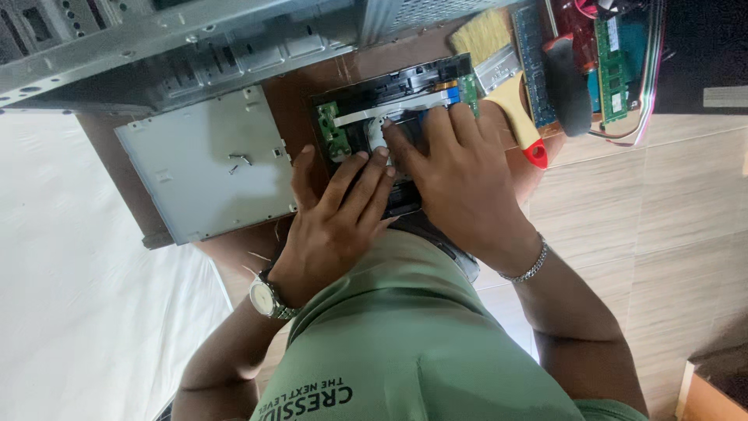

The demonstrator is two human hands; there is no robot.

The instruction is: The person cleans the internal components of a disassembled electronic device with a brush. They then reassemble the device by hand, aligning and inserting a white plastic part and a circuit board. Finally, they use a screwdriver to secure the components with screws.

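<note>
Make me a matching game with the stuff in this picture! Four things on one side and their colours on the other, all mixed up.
Things:
1. paintbrush handle tip
2. wristwatch on one wrist
3. memory stick beside the brush
4. shirt the person wears

Colours:
A. green circuit board
B. red
C. light green cloth
D. silver metal with a pale face

Pairs: 1-B, 2-D, 3-A, 4-C
</note>
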